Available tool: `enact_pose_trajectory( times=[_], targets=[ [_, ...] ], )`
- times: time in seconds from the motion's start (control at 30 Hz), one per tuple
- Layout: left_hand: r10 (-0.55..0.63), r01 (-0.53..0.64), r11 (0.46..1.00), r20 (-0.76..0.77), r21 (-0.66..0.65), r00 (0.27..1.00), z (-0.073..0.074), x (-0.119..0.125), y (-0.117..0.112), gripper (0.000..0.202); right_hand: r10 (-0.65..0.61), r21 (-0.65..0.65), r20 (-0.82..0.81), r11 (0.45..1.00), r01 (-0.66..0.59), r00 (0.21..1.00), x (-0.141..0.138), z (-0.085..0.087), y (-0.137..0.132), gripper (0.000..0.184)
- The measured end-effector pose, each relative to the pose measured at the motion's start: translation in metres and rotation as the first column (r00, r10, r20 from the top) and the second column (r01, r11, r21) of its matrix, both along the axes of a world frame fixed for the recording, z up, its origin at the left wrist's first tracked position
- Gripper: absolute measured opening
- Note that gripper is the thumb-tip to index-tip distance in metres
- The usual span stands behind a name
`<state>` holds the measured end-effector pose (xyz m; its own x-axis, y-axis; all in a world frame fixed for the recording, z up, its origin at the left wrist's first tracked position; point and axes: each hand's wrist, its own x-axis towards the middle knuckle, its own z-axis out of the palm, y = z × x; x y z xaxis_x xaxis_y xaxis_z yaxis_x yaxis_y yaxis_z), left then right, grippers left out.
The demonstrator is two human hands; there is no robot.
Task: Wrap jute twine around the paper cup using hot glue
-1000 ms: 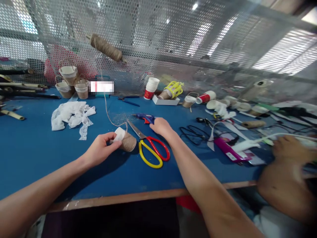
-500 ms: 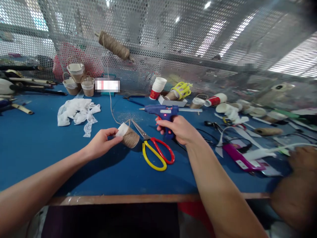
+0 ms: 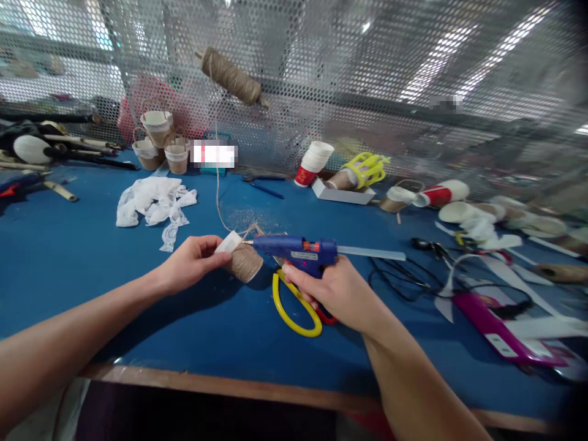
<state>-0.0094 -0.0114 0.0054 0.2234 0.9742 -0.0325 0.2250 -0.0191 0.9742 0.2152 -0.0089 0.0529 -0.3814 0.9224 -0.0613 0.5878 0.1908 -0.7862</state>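
Note:
My left hand (image 3: 197,262) pinches the white rim end of a small paper cup (image 3: 247,262) wrapped in brown twine, tilted on its side. My right hand (image 3: 328,288) is wrapped round a blue hot glue gun (image 3: 294,251), a clear glue stick (image 3: 371,252) jutting from its back. The gun's nozzle meets the cup where the white rim borders the twine. Beneath the gun lie scissors with yellow and red handles (image 3: 297,312), their blades mostly hidden. A loose strand of twine (image 3: 217,184) runs from the cup up toward the twine spool (image 3: 231,76).
Crumpled white lace (image 3: 151,199) lies left, with finished twine baskets (image 3: 156,125) behind it. Stacked paper cups (image 3: 312,165), pliers (image 3: 264,185) and a white tray (image 3: 342,193) line the back. Black cables (image 3: 399,275) and a purple box-like object (image 3: 505,331) are at right.
My right hand has brought the glue gun down and left, so its nozzle now meets the cup. The gun now covers the scissor blades. My view has turned slightly left.

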Motion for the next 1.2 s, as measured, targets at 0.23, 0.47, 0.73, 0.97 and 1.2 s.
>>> enact_pose_trajectory(
  times=[0.23,0.47,0.73,0.97,1.2],
  targets=[
    [0.01,0.03,0.985,-0.231,0.168,0.973,0.0018,-0.0006,-0.0024,0.022,0.028,0.1,0.058,0.994,-0.034,0.998,-0.0017,-0.0024,-0.0046,0.026],
    [0.011,0.045,0.98,-0.282,0.192,0.959,0.0043,0.0003,-0.0039,0.024,0.027,0.23,0.196,0.97,-0.073,0.98,-0.0024,-0.0004,-0.0074,0.034],
    [0.016,0.046,0.977,-0.287,0.208,0.958,0.005,0.0004,-0.004,0.02,0.033,0.284,0.233,0.954,-0.1,0.972,-0.0008,-0.0032,-0.0085,0.032],
    [0.004,0.062,0.973,-0.288,0.221,0.958,0.004,-0.0007,-0.0023,0.02,-0.019,0.229,0.274,0.972,-0.046,0.962,-0.0003,-0.0052,-0.0087,0.032],
    [0.01,0.073,0.97,-0.338,0.233,0.941,0.0056,-0.0004,-0.0038,0.022,-0.011,0.259,0.242,0.964,-0.053,0.97,-0.0013,-0.0045,-0.0081,0.027]
  ],
)
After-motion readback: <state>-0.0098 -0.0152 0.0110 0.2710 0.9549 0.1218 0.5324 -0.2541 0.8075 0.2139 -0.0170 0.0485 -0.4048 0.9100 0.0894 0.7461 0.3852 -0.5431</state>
